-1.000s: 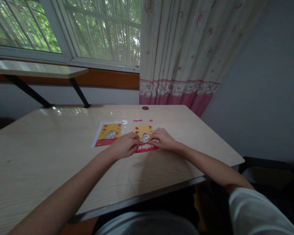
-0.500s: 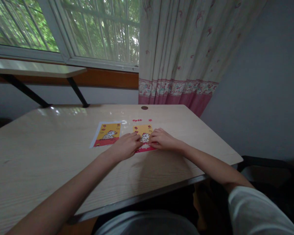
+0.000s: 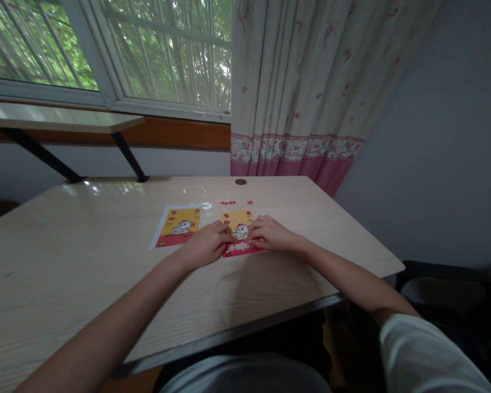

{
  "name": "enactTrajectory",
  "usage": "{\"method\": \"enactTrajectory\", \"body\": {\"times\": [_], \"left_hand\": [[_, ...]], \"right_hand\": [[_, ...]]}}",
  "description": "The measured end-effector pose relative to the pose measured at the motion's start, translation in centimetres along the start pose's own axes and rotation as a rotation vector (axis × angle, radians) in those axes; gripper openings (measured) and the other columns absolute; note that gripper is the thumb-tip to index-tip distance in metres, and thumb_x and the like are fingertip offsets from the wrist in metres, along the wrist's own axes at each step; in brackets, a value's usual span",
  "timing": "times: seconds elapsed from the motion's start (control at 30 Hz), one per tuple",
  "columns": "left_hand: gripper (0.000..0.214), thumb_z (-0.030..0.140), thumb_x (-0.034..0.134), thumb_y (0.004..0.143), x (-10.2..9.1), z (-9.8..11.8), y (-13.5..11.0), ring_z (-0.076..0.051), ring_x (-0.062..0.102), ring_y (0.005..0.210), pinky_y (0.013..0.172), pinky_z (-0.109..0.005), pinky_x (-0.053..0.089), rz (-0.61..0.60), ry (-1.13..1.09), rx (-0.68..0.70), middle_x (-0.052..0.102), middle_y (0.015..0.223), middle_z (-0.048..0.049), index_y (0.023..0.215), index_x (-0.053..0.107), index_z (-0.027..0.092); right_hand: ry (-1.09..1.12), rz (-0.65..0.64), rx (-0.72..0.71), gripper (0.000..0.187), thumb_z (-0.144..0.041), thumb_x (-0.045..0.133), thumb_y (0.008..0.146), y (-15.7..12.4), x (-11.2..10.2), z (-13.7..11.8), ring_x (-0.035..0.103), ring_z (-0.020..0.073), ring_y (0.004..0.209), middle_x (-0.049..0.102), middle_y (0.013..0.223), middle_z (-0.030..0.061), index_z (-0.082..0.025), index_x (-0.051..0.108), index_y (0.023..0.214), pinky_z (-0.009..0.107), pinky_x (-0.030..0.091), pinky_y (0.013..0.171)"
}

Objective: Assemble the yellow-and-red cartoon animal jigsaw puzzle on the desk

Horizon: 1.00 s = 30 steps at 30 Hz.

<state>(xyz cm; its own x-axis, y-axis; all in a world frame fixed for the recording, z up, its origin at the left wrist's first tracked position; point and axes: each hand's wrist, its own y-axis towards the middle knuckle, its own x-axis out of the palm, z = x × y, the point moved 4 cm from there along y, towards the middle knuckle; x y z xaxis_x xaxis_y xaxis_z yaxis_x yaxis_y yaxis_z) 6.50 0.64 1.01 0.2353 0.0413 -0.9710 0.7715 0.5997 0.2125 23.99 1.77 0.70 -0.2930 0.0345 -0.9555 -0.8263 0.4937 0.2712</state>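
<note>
A jigsaw puzzle [image 3: 238, 217] lies flat on the table, yellow above and red below, with a white cartoon animal in a red hat. Pale gaps show in its red lower band. My left hand [image 3: 208, 243] rests on the puzzle's left side, fingers bent and drawn together, their tips hidden from clear view. On the right side, my right hand [image 3: 273, 233] has thumb and fingers pinched at the red band, seemingly on a small puzzle piece. A printed picture sheet [image 3: 180, 222] of the same design lies left of the puzzle, partly behind my left hand.
Several loose red puzzle pieces [image 3: 228, 203] lie in a row beyond the puzzle, with a single red piece [image 3: 250, 202] to their right. A round brown disc [image 3: 240, 182] sits near the table's [image 3: 85, 262] back edge. A raised shelf [image 3: 61, 115] stands at back left.
My left hand has shifted slightly left and back, uncovering more of the puzzle's lower left corner and the gaps in the red band. My right hand stays nearly in place.
</note>
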Motion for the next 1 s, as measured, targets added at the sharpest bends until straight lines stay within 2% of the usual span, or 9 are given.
{"method": "enactTrajectory", "body": {"times": [0.2,0.4,1.0], "left_hand": [[0.033,0.016,0.043,0.085,-0.2,-1.2,0.0,-0.023,0.052,0.094,0.084,-0.037,0.044,0.060,-0.003,-0.098,0.061,0.099,-0.0095,0.109,0.065,0.018],[0.032,0.030,0.046,0.088,0.4,-2.7,-0.4,-0.025,0.051,0.101,0.088,-0.040,0.043,0.044,0.024,-0.140,0.060,0.106,-0.0104,0.112,0.062,0.017],[0.034,0.035,0.044,0.088,0.4,-2.7,-0.3,-0.026,0.051,0.104,0.088,-0.041,0.043,0.008,0.014,-0.191,0.059,0.112,-0.0100,0.112,0.061,0.017]], "right_hand": [[-0.004,0.039,0.126,0.023,-0.036,0.055,0.088,-0.2,-0.5,0.8,0.054,0.0190,0.093,0.068,0.094,0.0060,-0.021,0.069,0.098,0.032,0.034,0.081],[-0.051,0.012,0.235,0.037,-0.045,0.055,0.086,-0.6,-0.4,2.8,0.053,0.0212,0.096,0.065,0.105,0.0082,-0.021,0.064,0.112,0.033,0.033,0.081],[0.009,0.019,0.264,0.034,-0.042,0.058,0.084,-0.7,-0.1,3.3,0.055,0.0214,0.101,0.063,0.108,0.0090,-0.021,0.064,0.110,0.035,0.037,0.086]]}}
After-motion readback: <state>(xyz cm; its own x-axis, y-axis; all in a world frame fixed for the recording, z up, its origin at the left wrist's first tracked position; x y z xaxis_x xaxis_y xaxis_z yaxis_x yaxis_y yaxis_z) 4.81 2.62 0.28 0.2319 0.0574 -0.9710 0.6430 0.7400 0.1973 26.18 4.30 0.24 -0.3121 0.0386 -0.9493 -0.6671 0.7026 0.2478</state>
